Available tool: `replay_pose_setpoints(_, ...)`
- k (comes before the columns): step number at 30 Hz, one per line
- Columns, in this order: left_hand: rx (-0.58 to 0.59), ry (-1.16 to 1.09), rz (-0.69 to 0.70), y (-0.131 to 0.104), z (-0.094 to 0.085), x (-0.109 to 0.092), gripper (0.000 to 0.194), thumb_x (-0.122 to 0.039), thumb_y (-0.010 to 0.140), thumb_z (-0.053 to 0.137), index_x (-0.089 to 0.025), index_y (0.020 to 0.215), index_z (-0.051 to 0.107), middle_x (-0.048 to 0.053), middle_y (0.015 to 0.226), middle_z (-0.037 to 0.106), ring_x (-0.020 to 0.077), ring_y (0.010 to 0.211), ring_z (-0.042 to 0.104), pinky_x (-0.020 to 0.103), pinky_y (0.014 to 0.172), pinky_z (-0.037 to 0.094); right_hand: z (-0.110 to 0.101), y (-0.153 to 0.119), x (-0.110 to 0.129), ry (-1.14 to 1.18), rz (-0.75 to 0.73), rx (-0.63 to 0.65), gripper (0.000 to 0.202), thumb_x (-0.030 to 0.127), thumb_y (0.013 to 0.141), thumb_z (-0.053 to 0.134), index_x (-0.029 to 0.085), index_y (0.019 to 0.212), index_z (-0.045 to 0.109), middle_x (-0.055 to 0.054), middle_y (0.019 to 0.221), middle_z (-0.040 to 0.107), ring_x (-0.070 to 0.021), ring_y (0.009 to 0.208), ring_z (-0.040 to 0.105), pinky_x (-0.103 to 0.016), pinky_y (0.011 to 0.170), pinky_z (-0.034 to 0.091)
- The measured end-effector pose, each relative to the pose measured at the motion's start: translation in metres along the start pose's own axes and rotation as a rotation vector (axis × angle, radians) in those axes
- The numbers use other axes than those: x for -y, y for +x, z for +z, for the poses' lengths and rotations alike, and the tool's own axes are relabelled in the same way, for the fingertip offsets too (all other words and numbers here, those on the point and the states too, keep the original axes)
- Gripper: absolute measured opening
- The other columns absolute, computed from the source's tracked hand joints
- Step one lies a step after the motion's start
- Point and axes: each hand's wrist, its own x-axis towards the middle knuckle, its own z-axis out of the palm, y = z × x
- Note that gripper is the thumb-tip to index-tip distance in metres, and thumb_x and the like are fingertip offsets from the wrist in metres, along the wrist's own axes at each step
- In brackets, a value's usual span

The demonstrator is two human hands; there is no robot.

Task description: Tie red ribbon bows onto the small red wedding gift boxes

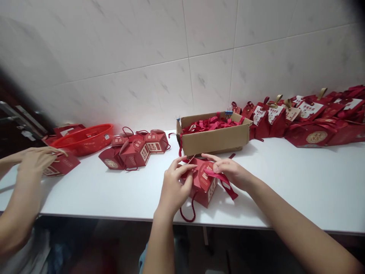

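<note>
A red paper gift box (203, 192) with pale printed characters stands on the white table in front of me, its top flaps partly folded. My left hand (177, 182) grips the flaps at the box's left, thumb and fingers bent around them. Between the thumb and fingers of my right hand (229, 171) is a red ribbon (226, 183), lying across the top right of the box with its end hanging down. A dark red cord handle (194, 213) loops from the box's near side toward the table edge.
Behind the box sits an open cardboard box (213, 140) full of red ribbons. Several folded gift boxes (134, 152) stand to the left, near a red plastic basin (85, 142). Finished-looking red bags (261, 121) line the right. A co-worker's hands (35, 163) handle another box at far left.
</note>
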Motion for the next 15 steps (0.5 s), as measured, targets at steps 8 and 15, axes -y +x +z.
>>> replay_pose_setpoints(8, 0.055, 0.015, 0.051, -0.003, 0.012, -0.006, 0.032, -0.012, 0.082, 0.047, -0.026, 0.103, 0.066, 0.009, 0.132, 0.052, 0.0272, 0.124, 0.048, 0.050, 0.102, 0.038, -0.001, 0.000, -0.003, 0.006, 0.023, -0.005, 0.018, 0.028, 0.074, 0.062, 0.019, 0.061, 0.070, -0.005, 0.141, 0.048, -0.0296, 0.133, 0.035, -0.039, 0.107, 0.026)
replay_pose_setpoints(15, 0.052, 0.072, 0.065, -0.001, 0.013, -0.010, 0.031, -0.014, 0.084, 0.048, -0.027, 0.107, 0.064, 0.009, 0.127, 0.054, 0.0265, 0.123, 0.049, 0.048, 0.098, 0.040, 0.000, 0.001, -0.003, 0.033, 0.038, -0.007, 0.015, 0.029, 0.074, 0.063, 0.019, 0.069, 0.074, -0.006, 0.140, 0.048, -0.0305, 0.130, 0.039, -0.040, 0.106, 0.028)
